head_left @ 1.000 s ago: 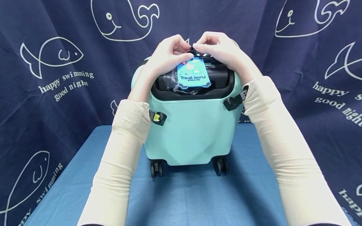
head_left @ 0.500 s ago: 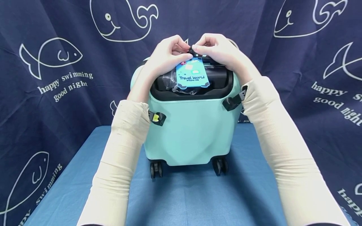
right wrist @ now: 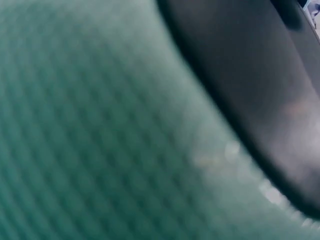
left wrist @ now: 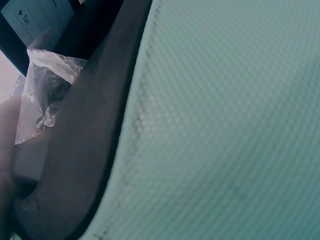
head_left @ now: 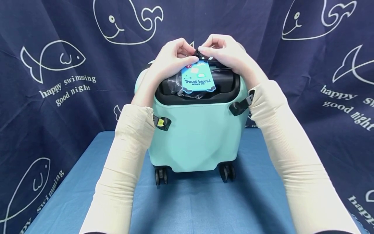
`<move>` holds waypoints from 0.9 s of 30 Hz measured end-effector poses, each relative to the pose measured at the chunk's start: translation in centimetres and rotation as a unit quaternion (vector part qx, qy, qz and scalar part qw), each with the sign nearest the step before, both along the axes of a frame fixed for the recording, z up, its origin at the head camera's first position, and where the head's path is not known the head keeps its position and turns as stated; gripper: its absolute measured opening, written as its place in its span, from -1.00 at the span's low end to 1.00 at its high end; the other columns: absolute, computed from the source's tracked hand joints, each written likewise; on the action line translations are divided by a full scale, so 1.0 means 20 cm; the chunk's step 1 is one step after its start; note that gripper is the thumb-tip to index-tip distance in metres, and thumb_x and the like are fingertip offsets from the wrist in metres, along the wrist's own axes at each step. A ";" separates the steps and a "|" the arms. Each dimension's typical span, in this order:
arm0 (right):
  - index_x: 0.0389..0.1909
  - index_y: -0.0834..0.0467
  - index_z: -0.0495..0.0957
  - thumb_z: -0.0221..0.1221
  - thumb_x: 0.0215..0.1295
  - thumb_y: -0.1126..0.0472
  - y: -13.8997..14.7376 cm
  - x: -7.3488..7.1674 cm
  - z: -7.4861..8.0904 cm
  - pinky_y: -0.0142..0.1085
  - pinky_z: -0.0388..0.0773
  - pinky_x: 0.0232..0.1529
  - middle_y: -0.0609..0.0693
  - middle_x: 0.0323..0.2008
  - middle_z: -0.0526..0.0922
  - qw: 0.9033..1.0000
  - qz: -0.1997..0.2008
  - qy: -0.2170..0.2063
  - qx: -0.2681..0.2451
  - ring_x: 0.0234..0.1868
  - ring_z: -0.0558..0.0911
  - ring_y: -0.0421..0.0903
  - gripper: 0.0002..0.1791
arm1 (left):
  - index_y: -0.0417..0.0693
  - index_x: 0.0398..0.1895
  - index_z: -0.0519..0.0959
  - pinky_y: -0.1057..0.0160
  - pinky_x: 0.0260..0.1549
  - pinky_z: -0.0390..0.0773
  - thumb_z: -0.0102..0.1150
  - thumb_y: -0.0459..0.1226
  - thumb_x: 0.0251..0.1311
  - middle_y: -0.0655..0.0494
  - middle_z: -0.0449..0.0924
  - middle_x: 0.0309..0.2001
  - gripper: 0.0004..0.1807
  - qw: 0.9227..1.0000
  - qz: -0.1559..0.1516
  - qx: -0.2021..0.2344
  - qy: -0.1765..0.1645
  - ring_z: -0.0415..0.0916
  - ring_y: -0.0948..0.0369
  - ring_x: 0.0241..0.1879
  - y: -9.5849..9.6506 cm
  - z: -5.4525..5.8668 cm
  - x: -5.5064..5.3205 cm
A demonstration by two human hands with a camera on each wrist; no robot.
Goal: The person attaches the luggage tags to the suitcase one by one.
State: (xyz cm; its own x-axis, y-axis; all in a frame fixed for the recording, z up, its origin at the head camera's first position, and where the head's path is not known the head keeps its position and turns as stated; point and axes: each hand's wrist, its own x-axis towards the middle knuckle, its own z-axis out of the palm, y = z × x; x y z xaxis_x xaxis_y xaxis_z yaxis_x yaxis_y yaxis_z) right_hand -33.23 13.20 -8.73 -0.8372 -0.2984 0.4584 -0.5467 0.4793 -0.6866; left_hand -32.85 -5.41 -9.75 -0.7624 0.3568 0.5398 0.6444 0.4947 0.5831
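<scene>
A mint-green suitcase (head_left: 195, 139) stands upright in the head view, with a black recessed top. Over that recess hangs a blue luggage tag (head_left: 198, 79) lettered "Travel World"; its lined back side shows in the left wrist view as a pale card (left wrist: 32, 20). Thumb and fingertips of my left hand (head_left: 173, 60) pinch the tag's black strap (head_left: 199, 54) from the left. From the right, my right hand (head_left: 226, 52) pinches the same strap, the two hands' fingertips nearly meeting. Exactly how the strap's ends lie between the fingers is hidden.
Clear plastic wrap (left wrist: 52, 70) covers part of the handle area beneath the tag. The suitcase's black wheels (head_left: 227, 172) rest on a blue cloth surface (head_left: 190, 208). Behind hangs a navy curtain (head_left: 187, 19) with white fish and whale drawings.
Both hands keep hold of the strap almost in place. The right fingertips and the tag have shifted very slightly left in the head view.
</scene>
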 end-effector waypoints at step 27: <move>-0.32 -0.05 0.52 0.11 0.07 -0.15 -0.01 0.02 0.01 -0.45 0.20 -0.20 -0.08 -0.39 0.56 0.999 -0.032 0.016 0.038 -0.28 0.44 -0.19 -0.71 | -0.12 -0.22 0.47 0.48 -0.15 0.42 0.19 -0.18 0.00 0.07 0.58 -0.22 -0.70 1.000 0.010 0.007 -0.018 0.52 0.38 -0.28 0.01 0.00 0.00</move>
State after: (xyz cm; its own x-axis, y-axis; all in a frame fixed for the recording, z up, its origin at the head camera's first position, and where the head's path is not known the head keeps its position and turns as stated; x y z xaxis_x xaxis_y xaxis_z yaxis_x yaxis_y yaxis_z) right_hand -32.88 13.06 -8.58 -0.8410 -0.2797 0.4631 -0.5344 0.5633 -0.6302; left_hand -32.78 -5.28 -9.69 -0.7888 0.3329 0.5167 0.6123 0.4988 0.6134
